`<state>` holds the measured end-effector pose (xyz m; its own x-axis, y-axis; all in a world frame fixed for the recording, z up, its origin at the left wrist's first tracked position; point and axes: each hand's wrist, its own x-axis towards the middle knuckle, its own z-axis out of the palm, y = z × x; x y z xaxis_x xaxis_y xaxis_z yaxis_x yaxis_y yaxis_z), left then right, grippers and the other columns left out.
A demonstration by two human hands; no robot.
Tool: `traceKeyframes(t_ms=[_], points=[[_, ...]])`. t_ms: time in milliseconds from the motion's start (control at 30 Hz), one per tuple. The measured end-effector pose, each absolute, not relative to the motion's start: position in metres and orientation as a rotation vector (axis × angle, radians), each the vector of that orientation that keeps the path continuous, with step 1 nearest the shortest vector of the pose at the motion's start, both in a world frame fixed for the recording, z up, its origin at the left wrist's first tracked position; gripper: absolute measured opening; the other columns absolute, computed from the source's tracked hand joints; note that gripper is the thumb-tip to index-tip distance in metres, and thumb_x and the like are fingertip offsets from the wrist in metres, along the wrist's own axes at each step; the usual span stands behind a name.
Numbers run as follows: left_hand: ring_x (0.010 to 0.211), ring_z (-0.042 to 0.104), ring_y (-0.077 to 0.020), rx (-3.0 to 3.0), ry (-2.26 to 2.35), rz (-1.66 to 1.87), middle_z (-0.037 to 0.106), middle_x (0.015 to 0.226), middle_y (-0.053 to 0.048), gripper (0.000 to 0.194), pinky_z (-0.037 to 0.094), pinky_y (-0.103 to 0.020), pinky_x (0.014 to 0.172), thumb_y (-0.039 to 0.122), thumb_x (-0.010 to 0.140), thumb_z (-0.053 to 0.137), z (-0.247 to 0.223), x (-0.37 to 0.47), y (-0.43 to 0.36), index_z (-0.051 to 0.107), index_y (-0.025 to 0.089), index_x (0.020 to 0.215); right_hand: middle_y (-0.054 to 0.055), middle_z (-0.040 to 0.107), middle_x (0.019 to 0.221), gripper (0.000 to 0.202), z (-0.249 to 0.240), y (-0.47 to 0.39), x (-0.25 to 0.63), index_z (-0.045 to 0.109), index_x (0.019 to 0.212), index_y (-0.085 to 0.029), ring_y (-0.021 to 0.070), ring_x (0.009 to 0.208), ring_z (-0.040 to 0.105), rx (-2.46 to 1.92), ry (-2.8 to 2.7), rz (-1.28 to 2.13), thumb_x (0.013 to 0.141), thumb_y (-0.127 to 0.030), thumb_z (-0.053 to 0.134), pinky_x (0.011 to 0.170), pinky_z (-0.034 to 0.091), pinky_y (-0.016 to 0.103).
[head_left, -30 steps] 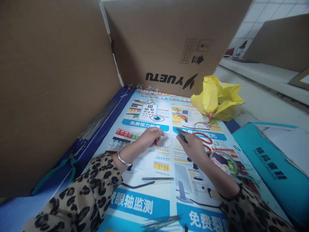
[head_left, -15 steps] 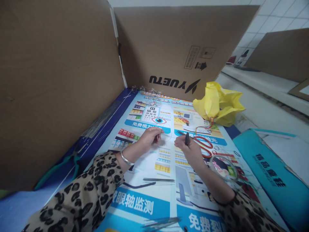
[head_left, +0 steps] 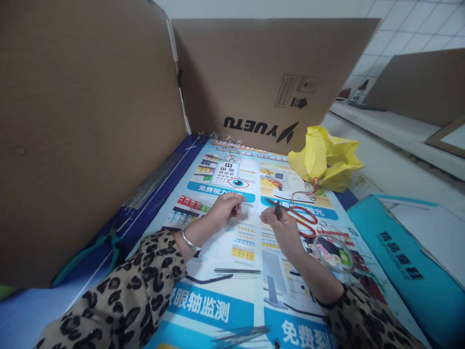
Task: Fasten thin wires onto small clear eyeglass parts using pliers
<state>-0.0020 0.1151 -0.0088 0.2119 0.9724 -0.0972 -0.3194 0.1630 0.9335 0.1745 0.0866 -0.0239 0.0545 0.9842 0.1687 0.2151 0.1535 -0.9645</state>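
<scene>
Above the middle of a printed poster [head_left: 214, 232], my left hand [head_left: 227, 207] is closed in a pinch on a thin wire, which curves faintly toward the right. My right hand [head_left: 281, 224] is closed around a small dark tool [head_left: 278, 210] whose tip sticks up past the fingers. A short gap separates the two hands. Red-handled scissors [head_left: 307, 220] lie just beyond and right of my right hand. Beside my right forearm is a roll of clear tape [head_left: 333, 253]. Straight thin wires [head_left: 238, 271] rest on the poster nearer to me.
Teal-handled pliers [head_left: 89, 252] and a bundle of wires [head_left: 150, 186] lie at left. Cardboard panels [head_left: 254, 63] stand behind and at left. Yellow crumpled paper [head_left: 325, 157] and a teal box [head_left: 403, 252] are at right. More wires [head_left: 241, 335] lie near the front.
The view has shifted slightly. My right hand has moved a little to the left, closer to my left hand; both keep their closed grips.
</scene>
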Motion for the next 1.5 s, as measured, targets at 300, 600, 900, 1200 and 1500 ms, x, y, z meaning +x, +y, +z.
traceKeyframes(t_ms=[300,600,900,1200,1500], points=[[0.043,0.043,-0.0059,1.167,0.993,1.098,0.049,0.052,0.004,0.015,0.033,-0.019,0.045,0.028,0.073,0.053,-0.011,0.002,0.111,0.057,0.013,0.072,0.002,0.061,0.073,0.037,-0.01,0.085,0.185,0.059,0.089,-0.02,0.0155,0.067,0.055,-1.488,-1.979,0.449,0.081,-0.053,0.044,0.062,0.04,0.027],[0.043,0.042,-0.0069,1.382,1.127,1.07,0.047,0.049,0.005,0.017,0.033,-0.019,0.045,0.027,0.074,0.049,-0.023,0.005,0.113,0.06,0.015,0.077,0.006,0.063,0.084,0.018,0.016,0.081,0.194,0.061,0.089,-0.02,0.0204,0.08,0.052,-1.541,-2.464,-0.574,0.083,-0.023,0.044,0.068,0.028,0.031],[0.047,0.044,-0.0075,1.486,1.092,0.999,0.05,0.053,0.004,0.016,0.035,-0.019,0.049,0.025,0.074,0.048,-0.017,0.008,0.104,0.061,0.016,0.077,0.005,0.064,0.074,0.019,0.014,0.082,0.199,0.062,0.093,-0.02,0.0194,0.073,0.052,-1.617,-2.388,-0.681,0.081,-0.027,0.049,0.065,0.025,0.031],[0.046,0.045,-0.0076,1.533,1.07,0.896,0.05,0.05,0.003,0.017,0.037,-0.018,0.049,0.025,0.076,0.045,-0.009,0.008,0.101,0.06,0.015,0.075,0.007,0.066,0.081,0.03,0.006,0.082,0.202,0.061,0.102,-0.017,0.0188,0.077,0.054,-1.424,-2.347,-0.644,0.087,-0.033,0.042,0.071,0.031,0.03],[0.047,0.046,-0.008,1.577,1.043,0.904,0.05,0.052,0.004,0.014,0.038,-0.019,0.05,0.022,0.075,0.044,-0.011,0.007,0.1,0.056,0.016,0.073,0.008,0.06,0.076,0.023,0.017,0.078,0.199,0.062,0.097,-0.016,0.0198,0.076,0.045,-1.398,-2.475,-0.856,0.084,-0.019,0.043,0.068,0.024,0.033]])
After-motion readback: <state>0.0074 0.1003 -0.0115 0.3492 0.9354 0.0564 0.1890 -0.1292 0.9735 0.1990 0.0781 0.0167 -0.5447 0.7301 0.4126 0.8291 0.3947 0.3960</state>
